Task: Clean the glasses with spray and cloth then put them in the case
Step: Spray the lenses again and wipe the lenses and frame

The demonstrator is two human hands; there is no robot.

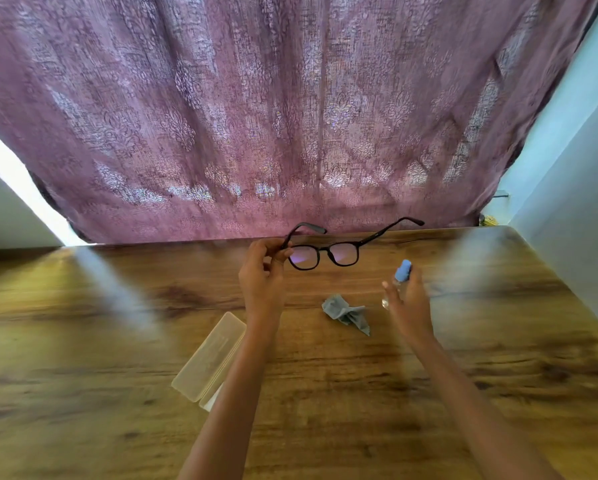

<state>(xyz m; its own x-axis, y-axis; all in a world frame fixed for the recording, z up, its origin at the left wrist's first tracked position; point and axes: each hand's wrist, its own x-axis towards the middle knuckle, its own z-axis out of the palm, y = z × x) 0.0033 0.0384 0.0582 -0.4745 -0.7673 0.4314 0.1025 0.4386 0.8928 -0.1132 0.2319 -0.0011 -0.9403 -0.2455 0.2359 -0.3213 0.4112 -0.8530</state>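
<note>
Just above the middle of the frame the left hand [261, 268] pinches the glasses [328, 252] by one hinge, arms unfolded, lifted off the table [83, 341]. To their lower right the right hand [406, 299] is wrapped round the spray [399, 277]. The step looks like spraying: aim the nozzle at each lens from near, mist lightly, and keep the pinch on the frame, with the cloth [348, 313] and case [209, 358] lying ready below.

- Dark-framed glasses [325, 256], arms unfolded, held up above the table.
- Clear spray bottle [399, 282], blue cap.
- Grey cloth [346, 314], crumpled.
- Translucent case [208, 362], lying open.
</note>
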